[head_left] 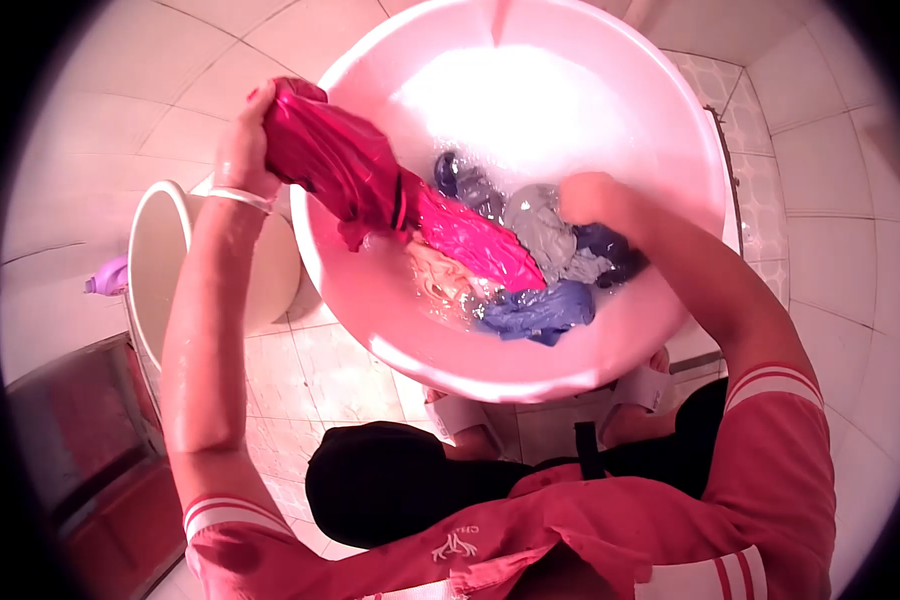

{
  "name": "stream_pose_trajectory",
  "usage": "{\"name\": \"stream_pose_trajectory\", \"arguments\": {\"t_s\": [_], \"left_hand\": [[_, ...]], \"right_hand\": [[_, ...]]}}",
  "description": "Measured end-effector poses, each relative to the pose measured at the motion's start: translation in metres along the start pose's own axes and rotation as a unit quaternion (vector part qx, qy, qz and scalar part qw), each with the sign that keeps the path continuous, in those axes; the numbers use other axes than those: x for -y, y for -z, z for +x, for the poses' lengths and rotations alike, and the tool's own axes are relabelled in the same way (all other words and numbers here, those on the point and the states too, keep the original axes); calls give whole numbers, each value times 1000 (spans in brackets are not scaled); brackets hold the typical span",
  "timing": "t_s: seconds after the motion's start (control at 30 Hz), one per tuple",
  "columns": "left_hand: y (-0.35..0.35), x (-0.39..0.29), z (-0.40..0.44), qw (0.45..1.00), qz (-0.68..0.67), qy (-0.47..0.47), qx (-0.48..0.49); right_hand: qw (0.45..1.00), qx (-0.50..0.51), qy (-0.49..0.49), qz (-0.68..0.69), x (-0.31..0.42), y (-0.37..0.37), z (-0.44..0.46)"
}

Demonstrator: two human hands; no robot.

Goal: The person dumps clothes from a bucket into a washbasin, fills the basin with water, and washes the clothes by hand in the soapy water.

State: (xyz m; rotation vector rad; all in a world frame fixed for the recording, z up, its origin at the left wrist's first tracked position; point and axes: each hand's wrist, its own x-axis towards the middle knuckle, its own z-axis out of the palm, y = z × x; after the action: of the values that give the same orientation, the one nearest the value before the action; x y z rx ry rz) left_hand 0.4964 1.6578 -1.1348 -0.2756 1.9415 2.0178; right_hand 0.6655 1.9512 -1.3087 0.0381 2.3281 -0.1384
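Note:
My left hand (247, 145) is closed on one end of a wet dark pink garment (345, 160), lifted at the left rim of a large pink basin (490, 375). The garment's brighter lower part hangs into the basin. My right hand (592, 200) is closed over the basin, against a grey cloth (542, 222); what its fingers hold, if anything, is hidden. Near it lie a dark blue cloth (610, 252) and a blue cloth (542, 312). A peach cloth (438, 275) is beside the pink garment. Water glistens around the clothes.
A pale bucket (160, 270) stands left of the basin, behind my left forearm. A purple bottle (110, 277) lies farther left. Below the basin are my feet in light slippers (463, 415). A dark reddish object (100, 440) is at the lower left, on or by the tiles.

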Motion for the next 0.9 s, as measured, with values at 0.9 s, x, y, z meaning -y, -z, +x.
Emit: {"name": "stream_pose_trajectory", "arguments": {"t_s": [0.9], "left_hand": [[-173,210,62,752,653,-87,25]], "right_hand": [[924,-328,-72,182,-70,98,78]]}}
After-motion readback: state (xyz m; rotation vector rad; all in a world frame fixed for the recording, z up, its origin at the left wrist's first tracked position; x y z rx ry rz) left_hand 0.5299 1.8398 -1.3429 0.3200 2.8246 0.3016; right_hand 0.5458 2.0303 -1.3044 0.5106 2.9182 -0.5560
